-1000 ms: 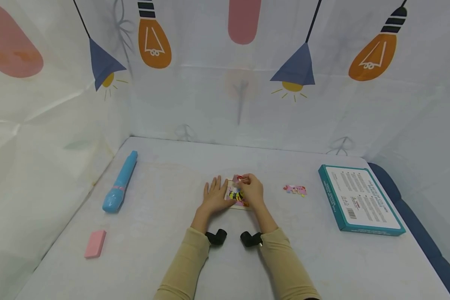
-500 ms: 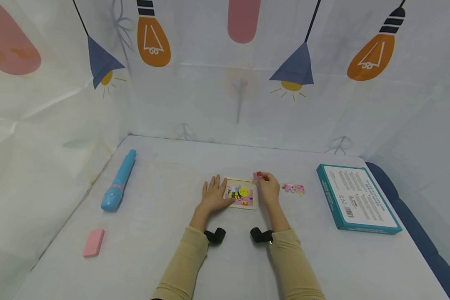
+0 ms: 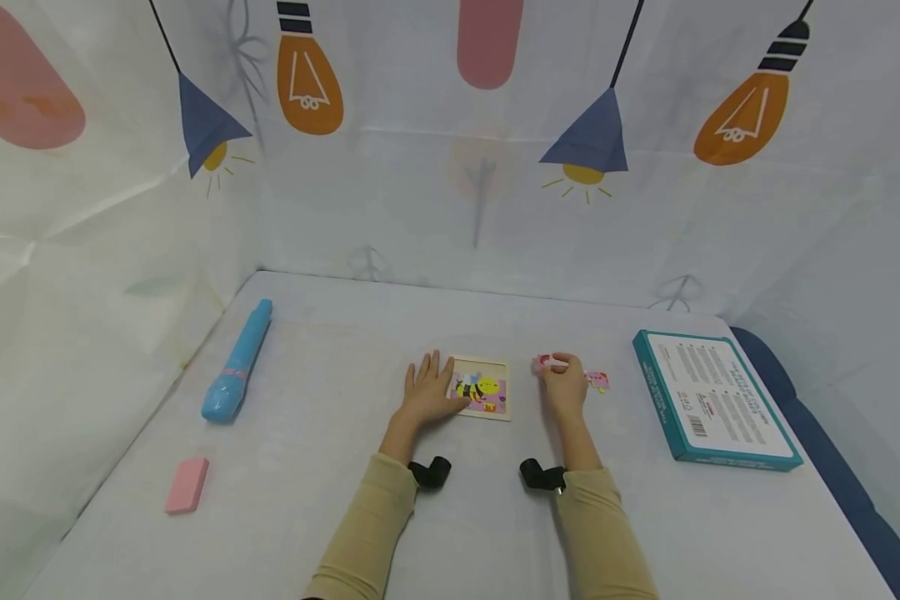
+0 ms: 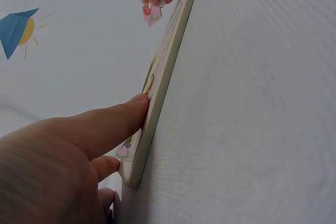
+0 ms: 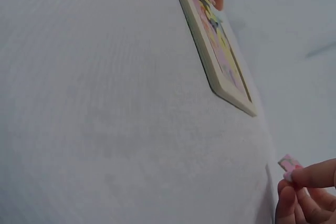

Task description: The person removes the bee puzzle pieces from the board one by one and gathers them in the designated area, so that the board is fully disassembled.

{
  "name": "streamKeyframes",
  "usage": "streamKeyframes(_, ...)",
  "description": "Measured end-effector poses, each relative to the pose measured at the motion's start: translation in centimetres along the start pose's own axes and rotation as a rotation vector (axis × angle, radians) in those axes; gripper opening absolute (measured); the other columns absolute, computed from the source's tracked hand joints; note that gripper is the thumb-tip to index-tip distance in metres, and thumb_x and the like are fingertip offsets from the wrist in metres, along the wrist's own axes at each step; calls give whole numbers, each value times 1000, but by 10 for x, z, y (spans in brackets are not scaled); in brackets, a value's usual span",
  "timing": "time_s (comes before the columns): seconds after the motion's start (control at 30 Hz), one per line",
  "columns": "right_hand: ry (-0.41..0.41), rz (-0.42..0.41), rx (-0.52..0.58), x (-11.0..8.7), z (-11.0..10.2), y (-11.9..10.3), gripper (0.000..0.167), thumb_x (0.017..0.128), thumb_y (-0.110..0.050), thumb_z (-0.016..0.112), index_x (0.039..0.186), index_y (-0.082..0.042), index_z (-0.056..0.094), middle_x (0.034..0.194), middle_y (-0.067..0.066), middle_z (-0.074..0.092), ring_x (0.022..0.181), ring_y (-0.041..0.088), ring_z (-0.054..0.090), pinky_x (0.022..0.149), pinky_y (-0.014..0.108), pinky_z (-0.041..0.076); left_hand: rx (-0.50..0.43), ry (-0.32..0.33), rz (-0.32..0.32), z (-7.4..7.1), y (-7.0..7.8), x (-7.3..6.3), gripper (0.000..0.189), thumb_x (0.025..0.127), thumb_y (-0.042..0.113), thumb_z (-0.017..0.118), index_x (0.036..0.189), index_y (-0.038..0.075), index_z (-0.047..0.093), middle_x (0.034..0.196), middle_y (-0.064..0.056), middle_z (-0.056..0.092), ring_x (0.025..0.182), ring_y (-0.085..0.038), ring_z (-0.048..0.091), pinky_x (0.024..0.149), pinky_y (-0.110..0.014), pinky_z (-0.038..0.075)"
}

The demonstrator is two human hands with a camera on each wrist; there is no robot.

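- Pink block (image 3: 187, 486): rect., flat on white tbl (image 3: 330, 358), near L edge.
- Blue mic-shaped item (image 3: 236, 362): lying at a slant, pink band round it, just beyond block.
- L hand (image 3: 427, 396): tan sleeve; fingers spread, thumb laid on near-L part of puzzle.
- Puzzle (image 3: 480, 389): lt. wood frame, flat on tbl betw. both hands; yellow/blk bee pic on pink, bare wood strip along far side.
- Puzzle pc (image 3: 542, 362): pink w/ red, in R hand's fingertips, R of puzzle & apart from it.
- R hand (image 3: 566, 390): tan sleeve; thumb + finger pinching puzzle pc.
- Loose pcs (image 3: 598, 381): pink, multicol., on tbl just beside R hand, partly hidden by it.
- Box (image 3: 716, 400): teal sides, white printed panel w/ barcode, flat on tbl, well R of R hand.
- Dk blue padded item (image 3: 832, 458): along R tbl edge.
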State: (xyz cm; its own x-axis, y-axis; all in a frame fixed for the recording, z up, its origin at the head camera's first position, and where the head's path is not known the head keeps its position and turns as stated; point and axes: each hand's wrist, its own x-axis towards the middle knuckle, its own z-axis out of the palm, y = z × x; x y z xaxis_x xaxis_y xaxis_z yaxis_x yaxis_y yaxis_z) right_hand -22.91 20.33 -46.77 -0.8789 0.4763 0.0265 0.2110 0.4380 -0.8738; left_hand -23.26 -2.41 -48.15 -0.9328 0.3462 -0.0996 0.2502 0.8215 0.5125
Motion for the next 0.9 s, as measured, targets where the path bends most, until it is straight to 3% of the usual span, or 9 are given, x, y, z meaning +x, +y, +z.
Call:
streamKeyframes(0.3, 61, 20, -64, 0, -9, 8, 26, 80, -2, 56, 104, 5, 64, 93, 21, 61, 88, 32, 56, 73, 36, 41, -22, -5, -6, -3, 2, -2, 83, 83, 47, 59, 146, 6, 24, 153, -18, 7, 142, -31, 2, 111, -51, -4)
streamKeyframes(0.6, 100, 32, -96, 2, -13, 11, 29, 79, -4, 59, 106, 6, 62, 94, 21, 61, 88, 32, 55, 78, 42, 41, -29, -15, -9, -2, 1, -2, 82, 84, 48, 57, 147, 7, 22, 154, -17, 5, 142, -29, -1, 111, -50, -5)
streamKeyframes(0.9, 135, 1, -118, 4, -12, 13, 29, 77, -1, 60, 106, 5, 61, 86, 19, 59, 81, 32, 54, 73, 42, 39, -34, -15, -7, -1, 0, -1, 82, 85, 48, 57, 147, 8, 21, 154, -17, 4, 142, -29, -1, 111, -50, -6)
